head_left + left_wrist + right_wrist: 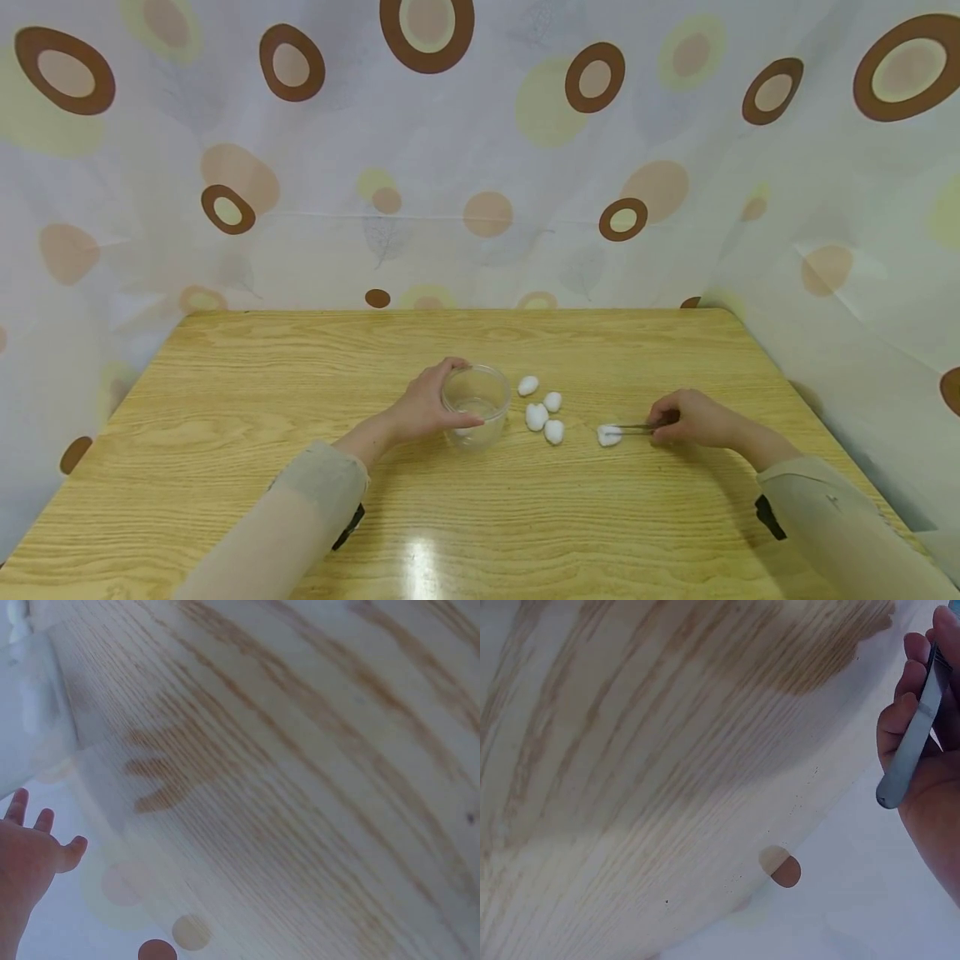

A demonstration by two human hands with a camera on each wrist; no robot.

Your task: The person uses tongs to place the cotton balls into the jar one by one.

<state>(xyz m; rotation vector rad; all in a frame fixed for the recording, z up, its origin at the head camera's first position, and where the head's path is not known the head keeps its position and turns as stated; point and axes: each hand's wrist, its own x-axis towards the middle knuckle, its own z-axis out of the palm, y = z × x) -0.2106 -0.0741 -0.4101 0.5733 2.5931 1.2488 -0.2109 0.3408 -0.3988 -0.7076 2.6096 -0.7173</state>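
A clear round plastic bowl (487, 433) stands on the table, its side also showing in the left wrist view (30, 712). My left hand (427, 404) grips it from the left, thumb at the near side and fingers at the far rim. Metal tweezers (913, 750) are held in my right hand (697, 419), pointing left. Their tips lie at a white cotton ball (609, 436); whether they pinch it firmly I cannot tell. Several more cotton balls (536, 417) lie between the bowl and the tweezers.
The wood-grain table (262, 375) reaches back to a patterned curtain (420, 167) that hangs behind it and along its sides. Light glares off the table near its front edge.
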